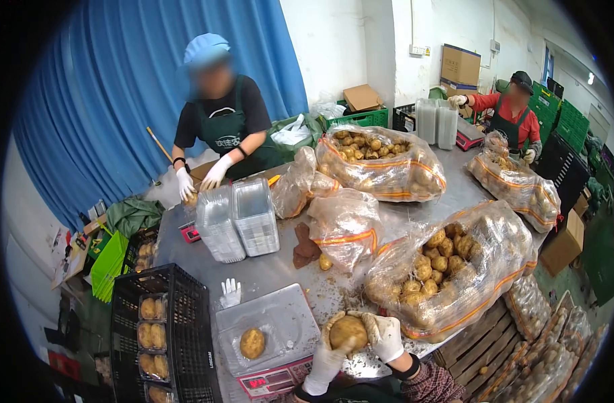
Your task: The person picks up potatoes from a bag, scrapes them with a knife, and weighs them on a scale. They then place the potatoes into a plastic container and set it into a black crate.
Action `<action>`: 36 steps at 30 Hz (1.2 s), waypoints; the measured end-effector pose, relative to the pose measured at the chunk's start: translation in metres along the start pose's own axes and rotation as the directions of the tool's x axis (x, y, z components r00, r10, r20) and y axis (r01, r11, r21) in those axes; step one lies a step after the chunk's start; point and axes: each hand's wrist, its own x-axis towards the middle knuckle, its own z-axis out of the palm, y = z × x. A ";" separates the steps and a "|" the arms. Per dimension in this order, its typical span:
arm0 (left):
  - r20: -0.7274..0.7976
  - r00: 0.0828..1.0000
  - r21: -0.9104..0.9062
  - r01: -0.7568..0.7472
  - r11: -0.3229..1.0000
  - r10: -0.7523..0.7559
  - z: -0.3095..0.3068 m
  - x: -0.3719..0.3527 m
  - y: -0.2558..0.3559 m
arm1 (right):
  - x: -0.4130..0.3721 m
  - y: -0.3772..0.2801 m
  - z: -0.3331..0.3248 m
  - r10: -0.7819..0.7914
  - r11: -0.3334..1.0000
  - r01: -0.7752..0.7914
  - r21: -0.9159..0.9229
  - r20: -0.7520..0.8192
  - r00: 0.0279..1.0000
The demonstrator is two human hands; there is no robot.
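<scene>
The fingers of the left hand point(327, 363) are closed around one side of a large potato point(348, 334), and the other side is gripped by the fingers of the right hand point(387, 339). Both hands are covered by white gloves, dirtied at the fingertips. The potato is held at the near edge of the bench point(243, 269), where crumbs of soil are scattered.

Just left of the hands, a clear tray point(280, 322) is set on a scale point(299, 369) with a lit red display, and a second potato point(252, 342) is held in the tray. Behind the scale, an unworn white glove point(231, 293) is laid on the bench. Farther left, clear packs of potatoes point(152, 336) are lined up in a black crate point(193, 322).

To the right of the hands, potatoes are exposed through the opening of a clear bag point(481, 289) edged with orange stripes. Another open bag point(387, 178) is placed farther back, and a small loose potato point(325, 262) is seen near a brown cloth point(305, 247).

Across the bench, stacked clear containers point(236, 221) are placed before a co-worker point(223, 127) in a blue cap. More containers point(436, 123) are touched by a co-worker in red point(515, 114).
</scene>
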 end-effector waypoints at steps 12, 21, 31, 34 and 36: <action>0.090 0.799 -0.749 0.448 0.488 -0.595 -0.014 -0.008 0.002 | -0.001 -0.028 0.020 0.015 0.972 -0.046 0.229 0.136 0.991; 0.222 0.849 -0.542 0.516 0.663 -0.480 -0.032 -0.027 -0.019 | -0.009 0.003 0.034 0.235 0.720 -0.383 0.579 0.316 0.919; -0.004 0.974 -0.177 0.223 0.959 -0.228 -0.033 -0.036 -0.024 | -0.025 -0.004 0.023 0.093 0.992 -0.096 0.083 0.039 0.995; 0.049 0.993 0.108 0.105 0.989 -0.110 -0.059 -0.030 0.004 | -0.030 -0.002 -0.008 0.250 0.948 -0.256 0.191 0.057 0.967; -0.271 0.959 0.428 0.037 0.903 0.089 -0.080 -0.025 0.027 | -0.034 -0.005 -0.047 0.247 0.951 -0.257 0.170 0.073 0.966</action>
